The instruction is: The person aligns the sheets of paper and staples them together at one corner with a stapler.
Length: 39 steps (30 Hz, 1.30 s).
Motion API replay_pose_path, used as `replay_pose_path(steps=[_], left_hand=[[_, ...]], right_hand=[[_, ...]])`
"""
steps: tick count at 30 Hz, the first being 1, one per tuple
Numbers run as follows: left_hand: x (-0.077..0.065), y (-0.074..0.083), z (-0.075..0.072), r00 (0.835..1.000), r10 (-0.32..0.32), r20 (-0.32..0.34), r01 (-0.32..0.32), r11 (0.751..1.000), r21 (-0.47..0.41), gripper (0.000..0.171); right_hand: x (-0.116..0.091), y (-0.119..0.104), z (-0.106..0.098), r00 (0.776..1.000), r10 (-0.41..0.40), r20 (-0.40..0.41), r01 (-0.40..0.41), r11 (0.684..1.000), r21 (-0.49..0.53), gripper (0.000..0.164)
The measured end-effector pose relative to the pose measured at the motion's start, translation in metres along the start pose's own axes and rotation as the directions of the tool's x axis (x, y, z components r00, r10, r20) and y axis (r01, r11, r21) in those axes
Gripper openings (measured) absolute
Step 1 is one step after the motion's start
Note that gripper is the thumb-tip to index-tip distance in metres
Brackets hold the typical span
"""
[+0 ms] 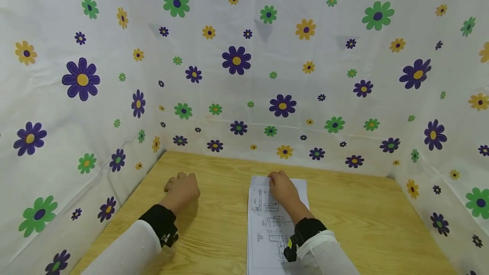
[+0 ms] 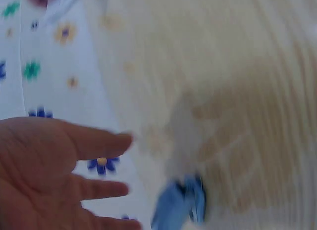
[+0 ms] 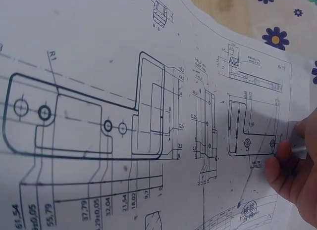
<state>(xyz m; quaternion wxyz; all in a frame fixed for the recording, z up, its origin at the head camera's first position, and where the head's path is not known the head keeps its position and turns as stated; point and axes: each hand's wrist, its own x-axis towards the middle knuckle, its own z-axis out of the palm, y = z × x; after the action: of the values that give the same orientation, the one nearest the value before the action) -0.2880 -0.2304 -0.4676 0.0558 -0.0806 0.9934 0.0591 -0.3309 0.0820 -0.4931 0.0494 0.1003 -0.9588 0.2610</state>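
Note:
A stack of paper sheets (image 1: 259,232) printed with technical drawings lies on the table, right of its middle. My right hand (image 1: 284,190) pinches the sheets near their far edge. In the right wrist view, the top drawing (image 3: 119,111) bends slightly, and the fingers of the right hand (image 3: 292,175) curl at its edge. My left hand (image 1: 182,190) is over the left part of the table with its fingers loosely bent, holding nothing. The left wrist view shows the left hand's fingers (image 2: 101,143) apart, near a blurred blue thing (image 2: 173,205) whose kind I cannot tell.
The light wooden table (image 1: 217,215) meets a white flowered cloth (image 1: 214,92) at the back and both sides. Dark straps with small devices (image 1: 158,224) sit on both wrists.

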Motion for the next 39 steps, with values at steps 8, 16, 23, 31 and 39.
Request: replay_pose_path(steps=[8,16,23,31,39], left_hand=[[0.007,-0.038,-0.006,0.990,0.036,0.137,-0.033,0.999,-0.019,0.011],[0.006,-0.037,0.005,0.984,0.175,0.034,-0.172,0.982,-0.079,0.023],[0.009,-0.005,0.024,0.960,0.279,0.000,-0.274,0.946,-0.175,0.054],[0.011,0.032,0.035,0.944,0.318,-0.086,-0.329,0.926,-0.184,0.049],[0.012,0.066,0.045,0.897,0.424,-0.129,-0.441,0.880,-0.173,0.042]], right_hand=[[0.002,-0.001,-0.001,1.000,0.006,-0.008,-0.006,1.000,-0.016,0.026],[0.003,-0.004,-0.004,1.000,0.003,-0.005,-0.003,1.000,-0.004,0.027],[0.001,-0.007,-0.001,1.000,0.009,0.001,-0.009,1.000,0.003,0.026],[0.000,-0.011,0.002,1.000,-0.009,-0.025,0.008,0.999,-0.048,0.006],[-0.005,-0.011,0.005,0.998,-0.039,0.041,0.043,0.995,-0.091,0.015]])
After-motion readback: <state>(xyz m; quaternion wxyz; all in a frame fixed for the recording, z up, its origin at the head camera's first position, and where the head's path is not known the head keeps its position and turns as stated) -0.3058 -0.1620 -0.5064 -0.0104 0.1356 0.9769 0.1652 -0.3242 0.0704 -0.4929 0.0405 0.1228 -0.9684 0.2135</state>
